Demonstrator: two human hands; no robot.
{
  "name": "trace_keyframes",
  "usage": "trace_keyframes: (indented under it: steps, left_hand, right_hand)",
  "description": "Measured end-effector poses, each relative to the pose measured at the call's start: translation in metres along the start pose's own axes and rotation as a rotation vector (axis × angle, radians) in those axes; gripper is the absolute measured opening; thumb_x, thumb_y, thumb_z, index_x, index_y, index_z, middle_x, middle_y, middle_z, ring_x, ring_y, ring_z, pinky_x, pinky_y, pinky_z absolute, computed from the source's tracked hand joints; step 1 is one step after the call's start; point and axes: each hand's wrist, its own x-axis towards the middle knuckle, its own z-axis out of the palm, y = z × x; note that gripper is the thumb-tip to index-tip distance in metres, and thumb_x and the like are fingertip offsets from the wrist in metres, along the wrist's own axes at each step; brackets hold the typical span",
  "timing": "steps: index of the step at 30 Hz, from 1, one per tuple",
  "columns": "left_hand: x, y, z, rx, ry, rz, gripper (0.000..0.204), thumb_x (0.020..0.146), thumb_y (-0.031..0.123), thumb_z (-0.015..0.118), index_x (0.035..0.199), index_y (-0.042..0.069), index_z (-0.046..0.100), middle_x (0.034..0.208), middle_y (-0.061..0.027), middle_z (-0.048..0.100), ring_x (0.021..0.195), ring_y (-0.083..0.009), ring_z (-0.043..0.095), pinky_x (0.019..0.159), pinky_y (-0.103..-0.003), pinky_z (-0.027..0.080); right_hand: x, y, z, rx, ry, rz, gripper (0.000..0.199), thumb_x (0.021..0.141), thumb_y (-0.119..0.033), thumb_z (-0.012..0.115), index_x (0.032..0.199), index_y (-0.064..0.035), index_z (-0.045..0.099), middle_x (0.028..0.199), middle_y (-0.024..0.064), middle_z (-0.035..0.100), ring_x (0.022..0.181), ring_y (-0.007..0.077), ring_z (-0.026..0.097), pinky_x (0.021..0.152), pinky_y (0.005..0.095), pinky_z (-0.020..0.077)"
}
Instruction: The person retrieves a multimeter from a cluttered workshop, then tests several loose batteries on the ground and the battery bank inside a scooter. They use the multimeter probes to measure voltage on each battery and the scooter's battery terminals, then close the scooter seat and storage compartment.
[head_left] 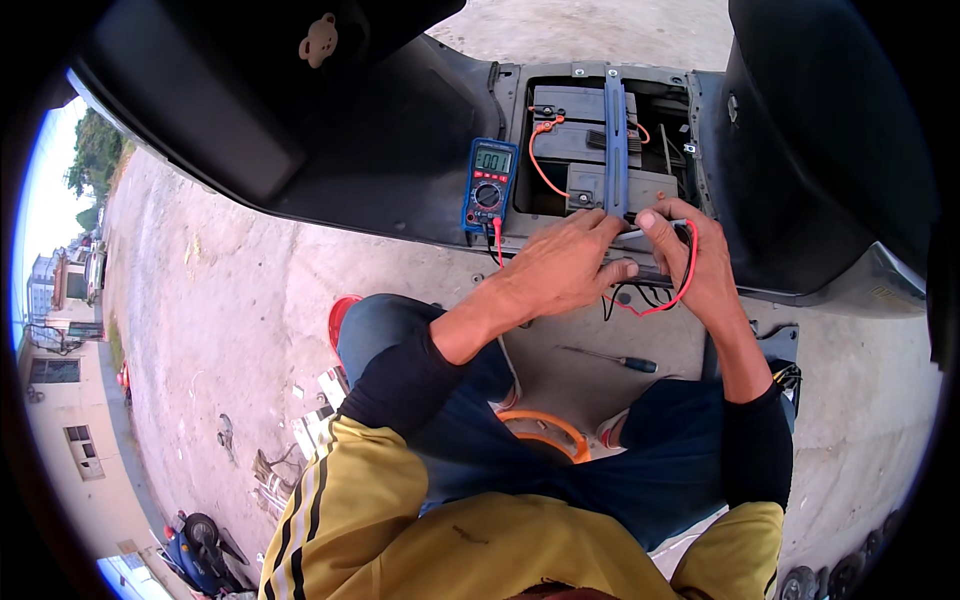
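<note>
My left hand point(570, 262) is bent at the near end of a blue metal bar point(614, 140), its thumb reaching toward my right hand; what its fingers hold is hidden. My right hand point(695, 262) is closed beside it, with a red test lead point(662, 308) looping up over it and into its grip. A narrow whitish piece point(632, 235) shows between the hands. Grey batteries point(570, 140) with orange wires sit in an open floor compartment under the bar. A blue-edged multimeter point(490, 185), lit and with leads plugged in, lies on the left of the compartment rim.
Dark vehicle panels point(380, 130) rise to the left and right point(840, 150) of the compartment. A screwdriver point(635, 364) lies on the concrete below my hands. An orange ring-shaped object point(550, 425) is between my legs. Loose parts point(270, 480) and a parked blue motorcycle point(195, 555) are at lower left.
</note>
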Motion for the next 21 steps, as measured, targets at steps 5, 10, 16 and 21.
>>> trace_keyframes:
  steps: [5,10,16,21]
  left_hand:
    - [-0.014,-0.041,-0.048,0.154,0.294,-0.440,0.026,0.097,0.029,0.073,0.106,0.004,0.072,0.096,-0.0121,0.073,0.092,-0.0333,0.072,0.081,-0.045,0.056]
    - [-0.035,-0.090,-0.040,0.514,0.339,-0.544,0.022,0.092,0.026,0.077,0.095,0.006,0.068,0.095,-0.0112,0.075,0.084,-0.0376,0.074,0.073,-0.048,0.056]
    - [-0.037,-0.100,-0.035,0.528,0.342,-0.566,0.024,0.091,0.028,0.076,0.100,0.007,0.067,0.099,-0.0143,0.074,0.084,-0.0393,0.075,0.073,-0.050,0.059]
    - [-0.038,-0.101,-0.031,0.580,0.363,-0.541,0.025,0.089,0.027,0.079,0.095,0.007,0.066,0.091,-0.0122,0.074,0.079,-0.0392,0.073,0.069,-0.050,0.057]
  right_hand:
    - [0.003,-0.006,0.005,0.061,0.084,0.000,0.031,0.103,-0.031,0.072,0.104,0.0002,0.073,0.062,-0.0001,0.054,0.057,0.0068,0.051,0.054,0.0280,0.0407]
    - [0.006,0.001,0.017,0.108,0.121,-0.057,0.021,0.104,-0.025,0.071,0.111,-0.0052,0.073,0.068,0.0004,0.058,0.061,0.0079,0.057,0.057,0.0281,0.0450]
    - [0.008,-0.013,0.027,0.053,0.125,-0.110,0.017,0.104,-0.016,0.067,0.118,-0.0066,0.070,0.076,0.0056,0.062,0.066,0.0124,0.060,0.063,0.0316,0.0486]
    - [0.017,0.001,0.039,0.034,0.138,-0.177,0.019,0.101,-0.012,0.070,0.119,-0.0054,0.069,0.087,0.0103,0.067,0.071,0.0184,0.060,0.070,0.0352,0.0495]
